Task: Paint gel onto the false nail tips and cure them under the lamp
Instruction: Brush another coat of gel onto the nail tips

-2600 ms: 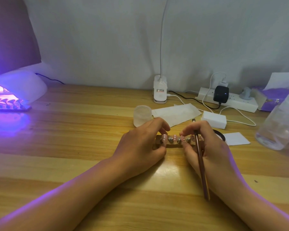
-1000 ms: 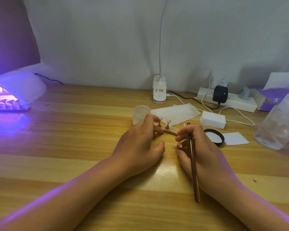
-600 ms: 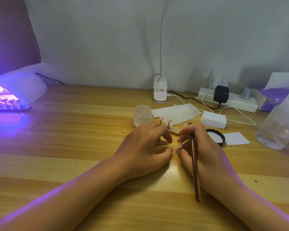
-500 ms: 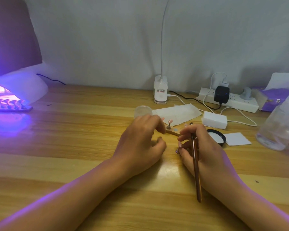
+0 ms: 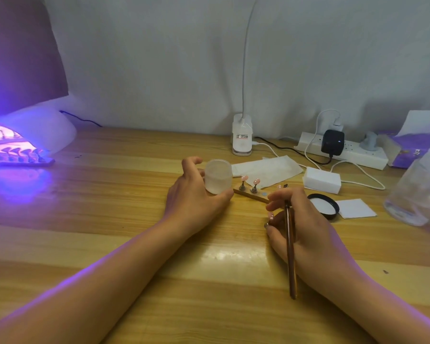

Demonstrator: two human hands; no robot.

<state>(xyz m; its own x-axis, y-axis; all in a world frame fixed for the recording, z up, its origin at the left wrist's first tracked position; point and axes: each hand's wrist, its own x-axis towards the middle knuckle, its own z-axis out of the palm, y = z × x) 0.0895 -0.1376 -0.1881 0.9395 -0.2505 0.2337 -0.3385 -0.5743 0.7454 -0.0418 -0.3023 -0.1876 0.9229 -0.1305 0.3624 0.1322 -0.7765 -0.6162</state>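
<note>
A wooden strip (image 5: pixel 249 194) lies mid-table and carries two pink nail tips (image 5: pixel 250 180) on small stands. My left hand (image 5: pixel 196 194) curls round the frosted gel jar (image 5: pixel 218 176) just left of the strip, thumb in front and fingers behind. My right hand (image 5: pixel 301 224) holds a brown gel brush (image 5: pixel 290 247) along its palm, bristle end by the strip's right end, and its fingertips pinch a small stand with a pink tip. At far left the curing lamp (image 5: pixel 32 135) glows violet over another rack of tips (image 5: pixel 20 157).
The jar's black lid (image 5: pixel 323 207) and a white pad (image 5: pixel 355 208) lie right of my right hand. Behind are a white sheet (image 5: pixel 266 170), a white block (image 5: pixel 322 180), a desk-lamp base (image 5: pixel 242 138), a power strip (image 5: pixel 343 150) with cables, and a clear bottle (image 5: pixel 417 189) at right.
My left hand left the wooden strip and moved up-left to the frosted jar, closing round it. The strip now shows only two tips. My right hand stayed in place with the brush.
</note>
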